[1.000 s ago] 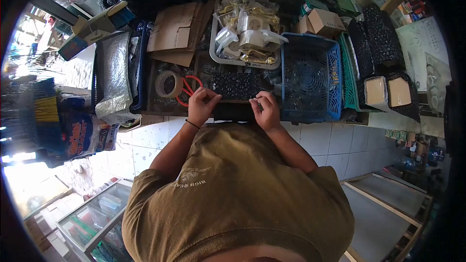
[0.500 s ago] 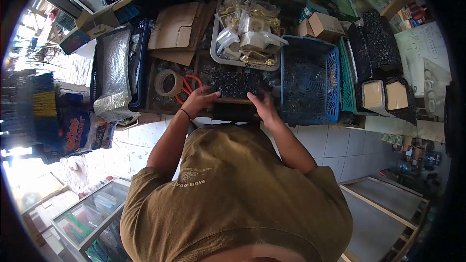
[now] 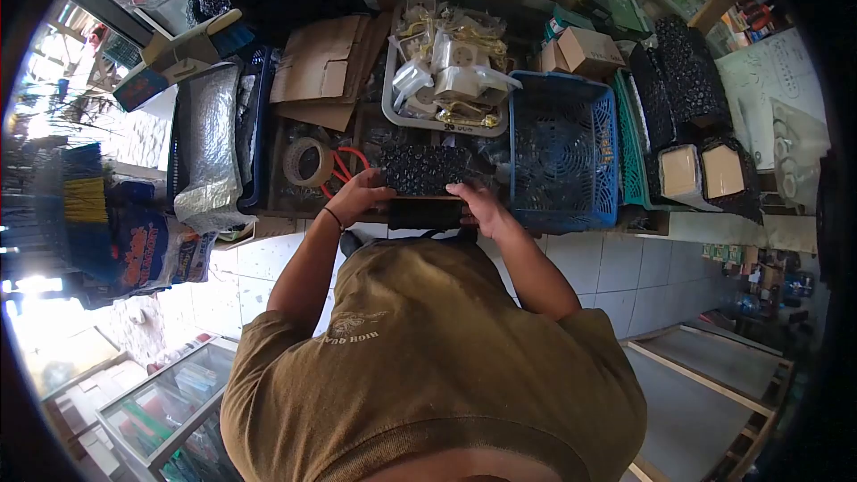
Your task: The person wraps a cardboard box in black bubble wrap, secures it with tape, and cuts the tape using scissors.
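Black bubble wrap lies in front of me at the table's near edge, with a thin brown edge showing along its near side. A darker part of it hangs below that edge. My left hand grips its left end, thumb on top and fingers mostly hidden. At the right end, my right hand holds it the same way, thumb on top and fingertips curled beneath. Whatever the wrap covers is hidden. Close to my left hand are a roll of tape and red-handled scissors.
Beyond the wrap stands a white tray of bagged gold-coloured hardware. A blue plastic basket is on the right, beside black-wrapped packages. Flattened cardboard and silver bubble wrap lie to the left.
Both hands have come slightly towards my body, with the bubble wrap between them. My right thumb has shifted a little left and down along the near edge.
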Available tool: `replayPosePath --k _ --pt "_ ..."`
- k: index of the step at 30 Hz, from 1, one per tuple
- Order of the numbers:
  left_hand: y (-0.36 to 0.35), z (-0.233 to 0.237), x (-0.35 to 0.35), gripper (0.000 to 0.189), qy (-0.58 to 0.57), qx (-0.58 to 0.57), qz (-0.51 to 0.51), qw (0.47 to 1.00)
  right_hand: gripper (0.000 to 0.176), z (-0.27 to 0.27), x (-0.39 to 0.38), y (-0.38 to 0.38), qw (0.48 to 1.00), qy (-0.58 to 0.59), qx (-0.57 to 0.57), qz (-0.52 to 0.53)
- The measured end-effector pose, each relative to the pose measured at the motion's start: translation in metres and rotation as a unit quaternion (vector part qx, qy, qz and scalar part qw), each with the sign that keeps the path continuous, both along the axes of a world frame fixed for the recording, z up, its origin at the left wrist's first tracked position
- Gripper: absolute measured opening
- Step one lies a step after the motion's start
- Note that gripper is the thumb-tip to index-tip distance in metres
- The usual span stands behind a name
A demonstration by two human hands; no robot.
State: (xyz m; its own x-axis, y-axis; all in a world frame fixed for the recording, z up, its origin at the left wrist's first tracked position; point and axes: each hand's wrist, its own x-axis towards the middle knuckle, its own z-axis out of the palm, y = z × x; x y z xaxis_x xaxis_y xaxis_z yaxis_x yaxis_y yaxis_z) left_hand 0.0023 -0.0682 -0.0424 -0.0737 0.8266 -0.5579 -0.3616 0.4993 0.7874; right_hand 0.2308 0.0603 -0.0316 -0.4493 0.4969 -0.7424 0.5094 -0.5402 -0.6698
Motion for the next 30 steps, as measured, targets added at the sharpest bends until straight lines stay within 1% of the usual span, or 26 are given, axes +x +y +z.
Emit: replayPosePath --k 1,2,4,5,7,9,10,12,13,14,15,16,17,18,19,21,24,25,27,28,29,30 --pt "0.000 -0.001 0.000 0.033 0.001 0.000 -0.001 1.000 0.045 0.000 0.000 0.001 1.000 0.011 -0.004 0.003" --pt "-0.001 -0.002 0.000 0.034 0.018 0.008 0.000 1.000 0.045 0.000 0.000 0.001 1.000 0.012 -0.004 0.002" --pt "-0.003 0.000 0.001 0.035 0.037 0.017 0.001 0.999 0.034 0.001 0.001 0.000 0.998 0.041 -0.042 -0.029" --pt "-0.003 0.004 0.004 0.035 0.049 0.017 0.012 0.999 0.034 0.002 0.000 -0.001 0.998 0.041 -0.043 -0.028" --pt "-0.004 0.005 0.005 0.036 0.063 0.018 0.024 0.998 0.030 0.003 0.000 -0.004 0.991 0.094 -0.072 -0.069" --pt "-0.005 -0.005 0.005 0.062 -0.035 0.028 0.038 0.998 0.029 0.005 0.000 -0.003 0.990 0.096 -0.082 -0.068" --pt "-0.006 -0.015 0.004 0.062 -0.035 0.028 0.038 0.998 0.028 0.007 0.000 -0.003 0.989 0.098 -0.091 -0.066" --pt "-0.007 -0.030 0.003 0.068 -0.055 0.019 0.037 0.998 0.028 0.011 -0.001 -0.004 0.986 0.107 -0.102 -0.073" --pt "-0.007 -0.028 0.002 0.068 -0.054 0.020 0.037 0.998 0.028 0.012 -0.001 -0.004 0.984 0.116 -0.112 -0.080" --pt "-0.006 -0.026 0.002 0.070 -0.035 0.004 0.008 0.999 0.028 0.005 0.000 -0.002 0.984 0.117 -0.111 -0.081" --pt "-0.005 -0.024 0.002 0.073 -0.015 -0.012 -0.021 1.000 0.028 -0.008 0.003 0.001 0.975 0.145 -0.147 -0.086" --pt "-0.005 -0.021 0.003 0.073 -0.015 -0.011 -0.022 1.000 0.029 -0.010 0.003 0.002 0.964 0.172 -0.182 -0.091" --pt "-0.006 -0.018 0.005 0.074 -0.063 0.002 0.017 0.998 0.029 -0.013 0.004 0.003 0.964 0.173 -0.181 -0.091" --pt "-0.007 -0.015 0.007 0.075 -0.112 0.013 0.056 0.992 0.029 -0.015 0.006 0.002 0.953 0.207 -0.192 -0.109" --pt "-0.007 -0.014 0.008 0.075 -0.112 0.012 0.055 0.992 0.030 -0.012 0.005 0.000 0.941 0.239 -0.203 -0.127" --pt "-0.006 -0.011 0.009 0.077 -0.030 0.018 0.031 0.999 0.030 -0.004 0.007 -0.001 0.936 0.255 -0.198 -0.137" --pt "-0.003 0.018 0.018 0.082 -0.006 0.015 0.014 1.000 0.030 -0.003 0.011 0.000 0.928 0.285 -0.192 -0.142" --pt "-0.004 0.011 0.018 0.082 -0.005 0.014 0.013 1.000 0.032 -0.005 0.013 0.001 0.925 0.299 -0.191 -0.136" --pt "-0.006 -0.010 0.019 0.087 -0.132 0.038 0.031 0.990 0.035 -0.014 0.017 0.002 0.922 0.299 -0.204 -0.136" --pt "-0.007 -0.005 0.022 0.087 -0.132 0.037 0.030 0.990 0.038 -0.014 0.018 0.001 0.920 0.297 -0.215 -0.135" --pt "-0.008 0.001 0.026 0.086 -0.149 0.025 0.052 0.987 0.038 -0.014 0.018 0.000 0.920 0.297 -0.216 -0.135" --pt "-0.008 0.006 0.028 0.086 -0.166 0.014 0.074 0.983 0.042 -0.014 0.020 -0.002 0.920 0.301 -0.204 -0.144"
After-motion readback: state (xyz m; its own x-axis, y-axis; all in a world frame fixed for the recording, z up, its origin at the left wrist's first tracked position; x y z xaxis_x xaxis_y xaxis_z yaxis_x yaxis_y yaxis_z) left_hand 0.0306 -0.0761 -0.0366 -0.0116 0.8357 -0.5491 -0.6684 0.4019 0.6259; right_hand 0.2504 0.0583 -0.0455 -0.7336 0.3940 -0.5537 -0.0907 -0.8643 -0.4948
